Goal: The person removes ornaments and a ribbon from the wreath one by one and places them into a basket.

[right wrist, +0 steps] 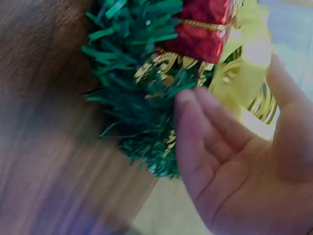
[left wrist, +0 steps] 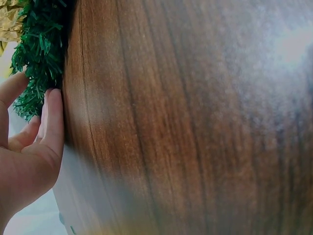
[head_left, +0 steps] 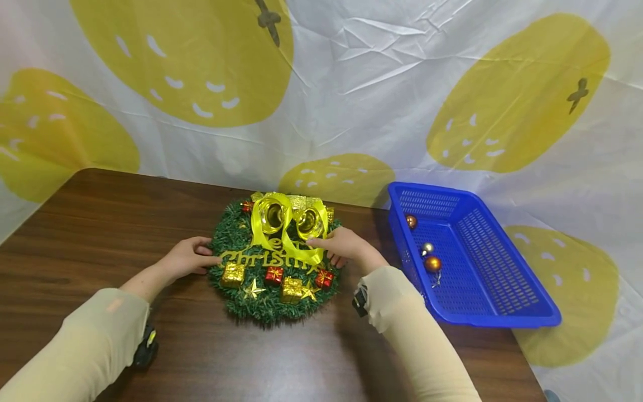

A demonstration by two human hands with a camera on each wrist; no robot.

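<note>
A green Christmas wreath (head_left: 266,312) lies on the brown wooden table. Two gold bells (head_left: 272,216) with a yellow ribbon (head_left: 313,257) sit at its far side. Gold lettering (head_left: 241,259) crosses the middle, above gold and red gift boxes (head_left: 274,274) and gold stars (head_left: 253,289). My left hand (head_left: 187,259) holds the wreath's left edge, thumb on top and fingers at the side. At the opposite edge, my right hand (head_left: 350,245) grips the wreath; its thumb lies over by the ribbon and its fingers (right wrist: 188,132) press the green tinsel.
A blue plastic basket (head_left: 502,321) stands to the right of the wreath. Inside it are a copper ball (head_left: 411,221), a small pale gold ball (head_left: 427,248) and an orange-gold ball (head_left: 432,263). A patterned cloth (head_left: 351,72) hangs behind the table (head_left: 211,346).
</note>
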